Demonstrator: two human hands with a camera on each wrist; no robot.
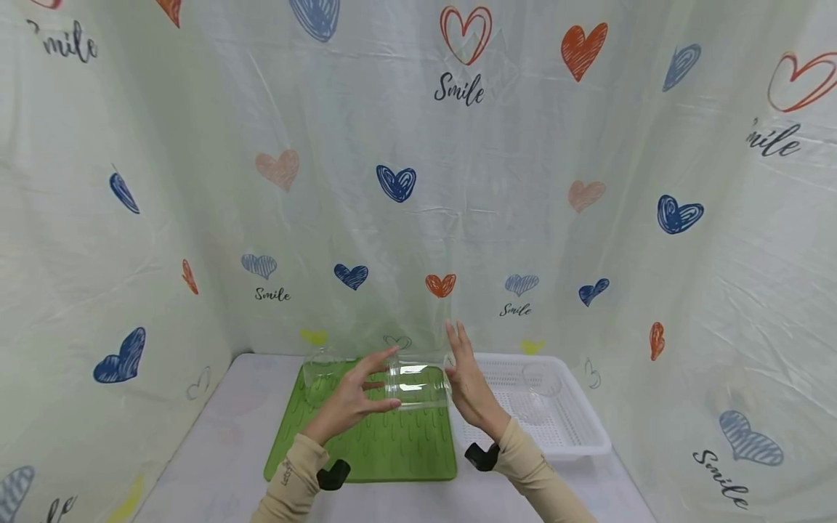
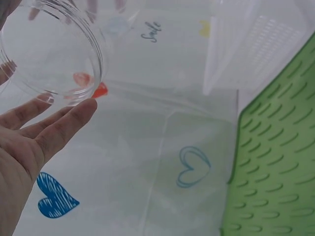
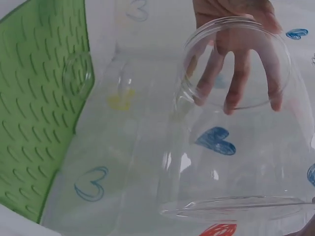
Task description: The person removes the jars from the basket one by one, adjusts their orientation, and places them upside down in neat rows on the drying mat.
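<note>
A clear, see-through jar [image 1: 418, 388] is held on its side in mid-air above the mat, its ridged mouth to the left. My left hand [image 1: 360, 392] spans that mouth, thumb below and fingers above. The left wrist view shows fingertips along the jar's rim [image 2: 96, 54]. At the other end, my right hand [image 1: 472, 388] touches the base with two fingers stretched upward. The right wrist view looks along the jar's side [image 3: 221, 167]; most of the right hand lies outside that view.
A green ridged drying mat [image 1: 366, 443] lies on the white table, with another clear container [image 1: 320, 370] at its back left. To the right stands a white perforated basket [image 1: 582, 428] holding a clear round item [image 1: 541, 380]. A heart-patterned curtain surrounds the table.
</note>
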